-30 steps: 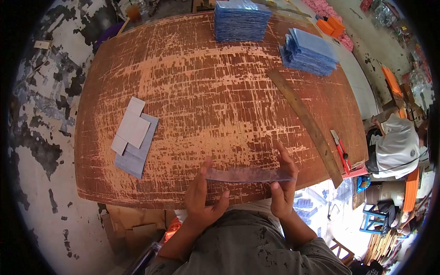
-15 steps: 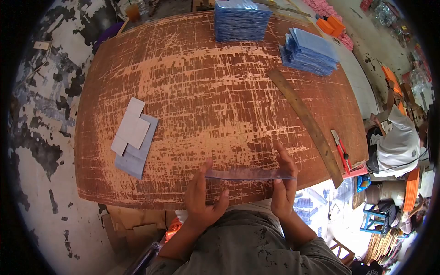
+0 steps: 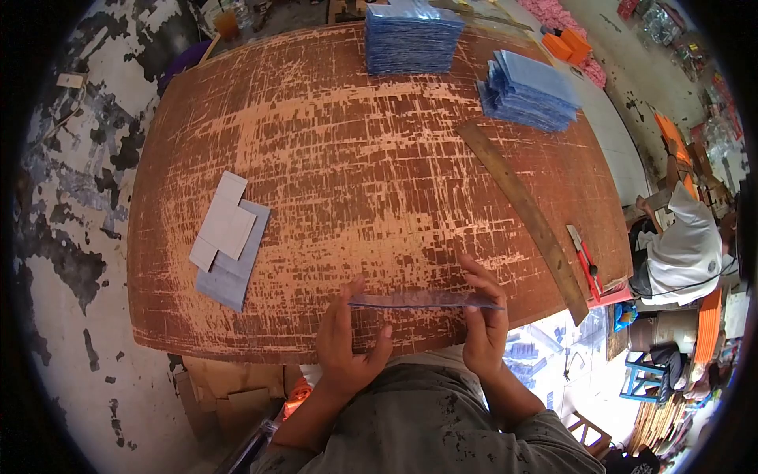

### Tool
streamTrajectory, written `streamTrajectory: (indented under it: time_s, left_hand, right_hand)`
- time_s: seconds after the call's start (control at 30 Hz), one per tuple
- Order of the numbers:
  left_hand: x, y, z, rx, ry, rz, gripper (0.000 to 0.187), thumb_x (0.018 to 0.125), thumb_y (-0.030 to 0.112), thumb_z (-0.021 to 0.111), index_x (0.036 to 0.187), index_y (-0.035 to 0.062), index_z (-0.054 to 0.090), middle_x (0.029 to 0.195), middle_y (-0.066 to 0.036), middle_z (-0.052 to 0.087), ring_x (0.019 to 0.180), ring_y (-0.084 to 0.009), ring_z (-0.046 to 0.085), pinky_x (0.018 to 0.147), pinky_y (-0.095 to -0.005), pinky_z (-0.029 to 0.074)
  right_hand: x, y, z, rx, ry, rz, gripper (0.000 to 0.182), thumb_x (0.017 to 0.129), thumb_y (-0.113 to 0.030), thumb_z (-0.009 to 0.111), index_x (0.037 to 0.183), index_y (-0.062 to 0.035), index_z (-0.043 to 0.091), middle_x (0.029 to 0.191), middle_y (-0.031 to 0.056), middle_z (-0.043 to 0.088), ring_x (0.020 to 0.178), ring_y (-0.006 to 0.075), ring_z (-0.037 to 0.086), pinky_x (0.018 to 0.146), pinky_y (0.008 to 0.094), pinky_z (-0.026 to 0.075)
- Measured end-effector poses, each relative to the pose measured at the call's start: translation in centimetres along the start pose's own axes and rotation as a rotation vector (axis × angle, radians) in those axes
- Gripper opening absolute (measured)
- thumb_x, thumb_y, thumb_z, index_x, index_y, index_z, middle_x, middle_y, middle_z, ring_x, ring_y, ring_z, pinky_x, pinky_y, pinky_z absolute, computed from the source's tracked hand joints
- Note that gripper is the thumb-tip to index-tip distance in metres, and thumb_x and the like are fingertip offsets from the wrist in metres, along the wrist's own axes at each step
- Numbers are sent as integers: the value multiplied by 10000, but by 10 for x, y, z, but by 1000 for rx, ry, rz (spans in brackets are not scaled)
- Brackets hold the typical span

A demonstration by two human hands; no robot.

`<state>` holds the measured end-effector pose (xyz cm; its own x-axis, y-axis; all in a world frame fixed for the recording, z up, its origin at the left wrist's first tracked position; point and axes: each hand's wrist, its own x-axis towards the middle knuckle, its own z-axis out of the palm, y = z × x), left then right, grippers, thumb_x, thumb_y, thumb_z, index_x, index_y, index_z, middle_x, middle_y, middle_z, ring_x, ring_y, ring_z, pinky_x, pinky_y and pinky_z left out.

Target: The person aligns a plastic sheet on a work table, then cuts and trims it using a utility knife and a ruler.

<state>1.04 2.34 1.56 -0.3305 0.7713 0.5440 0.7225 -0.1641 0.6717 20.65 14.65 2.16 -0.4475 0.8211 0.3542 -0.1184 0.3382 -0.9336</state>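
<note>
A thin stack of clear bluish plastic sheets (image 3: 426, 300), seen edge-on, stands between my two hands near the front edge of the scored brown table (image 3: 316, 174). My left hand (image 3: 347, 340) is at the stack's left end, fingers upright against it and thumb apart. On the right end, my right hand (image 3: 485, 328) holds the sheets between thumb and fingers. White card pieces (image 3: 227, 225) lie on a grey-blue sheet (image 3: 229, 284) at the table's left.
A long ruler strip (image 3: 525, 209) and a red cutter (image 3: 586, 261) lie at the right. Two piles of blue sheets, one tall (image 3: 412, 43) and one lower (image 3: 529, 91), stand at the far side. A person in a white shirt (image 3: 685, 245) sits beyond the right edge.
My right hand has shifted slightly left, its upper fingers tilting further left. The stack's right end has moved with it. The camera view has shifted slightly.
</note>
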Motion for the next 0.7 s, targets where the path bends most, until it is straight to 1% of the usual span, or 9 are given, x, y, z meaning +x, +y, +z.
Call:
streamTrajectory:
  time_s: [0.03,0.07,0.13,0.2,0.43,0.5,0.7]
  left_hand:
    - [0,0,0,-1,0,0,855,925,86,765,1637,-83,323,1431,-333,625,1275,-473,680,1043,-546,573]
    - [1,0,0,-2,5,12,853,926,83,763,1637,-83,324,1434,-333,623,1275,-472,680,1040,-543,575]
    - [1,0,1,-5,10,24,851,927,81,762,1638,-84,325,1438,-333,620,1275,-471,680,1038,-541,577]
    - [-2,-1,0,-35,-21,-10,855,980,116,727,1677,-63,267,1529,-308,570,1364,-440,625,1124,-550,503]
    - [1,2,-1,9,-22,-7,854,984,132,729,1677,-66,270,1505,-312,582,1341,-444,630,1123,-566,490]
    - [4,3,-1,38,7,29,844,932,86,758,1635,-90,325,1428,-330,631,1262,-471,681,1023,-542,577]
    - [5,3,-2,45,13,47,827,932,93,761,1620,-94,342,1405,-324,638,1237,-471,686,1012,-543,576]
  right_hand:
    - [0,1,-1,7,-8,-14,353,1085,26,488,1429,-23,548,1607,253,517,1566,399,426,1275,518,336]
    - [0,1,-1,7,-8,-14,353,1085,26,488,1429,-23,548,1607,253,517,1566,399,426,1275,518,336]
    - [-1,2,-1,6,-4,2,281,1113,-24,503,1389,-28,559,1578,251,545,1564,403,429,1272,524,337]
    - [-2,2,-1,10,-3,6,266,1119,-35,501,1377,-27,562,1571,250,551,1561,405,431,1271,525,339]
    - [-2,1,0,19,6,31,208,1132,-66,511,1324,-22,579,1540,246,576,1548,405,450,1263,523,351]
    - [-2,1,0,27,9,37,204,1132,-63,511,1319,-19,579,1532,244,582,1543,403,456,1261,520,355]
    - [-2,2,0,25,10,41,200,1127,-39,503,1311,-10,577,1502,234,602,1531,393,473,1256,511,370]
